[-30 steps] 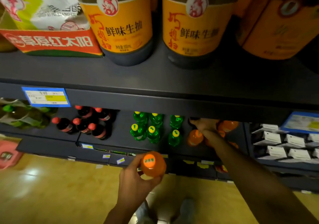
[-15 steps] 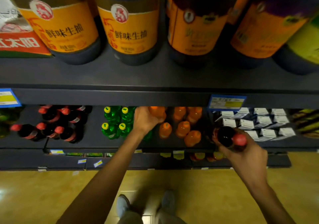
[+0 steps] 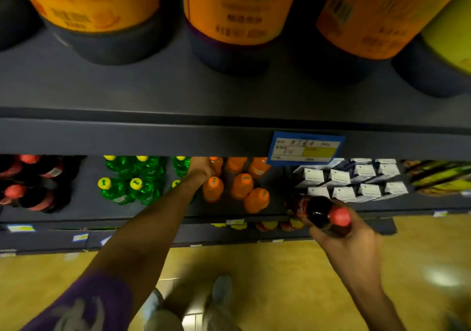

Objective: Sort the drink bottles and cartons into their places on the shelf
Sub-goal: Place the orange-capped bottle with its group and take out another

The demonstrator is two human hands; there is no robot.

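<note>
The person stands close against the shelf (image 3: 229, 136), looking down over it. Their right hand (image 3: 349, 241) is out in front of the lower shelf's edge, fingers wrapped round a dark cola bottle (image 3: 316, 209) with a red cap, gripping it near the neck. The bottle tilts with its cap toward the person and its base toward the shelf, just in front of the white cartons (image 3: 356, 180).

Their left hand (image 3: 201, 170) reaches deep onto the lower shelf, at the back of the orange bottles (image 3: 240, 185), between them and the green bottles (image 3: 132, 180) with yellow caps. The upper shelf's front lip hides the fingers, so whether they are closed on a bottle cannot be told. The forearm lies across the shelf edge, and a purple sleeve (image 3: 89, 302) shows at the upper arm.

Far left on the same shelf stand more dark bottles with red caps (image 3: 30, 190), well apart from the one in hand. On the upper shelf, big dark jugs with orange labels (image 3: 229, 11) stand in a row, and a blue price tag (image 3: 305, 148) hangs on its front edge.
</note>
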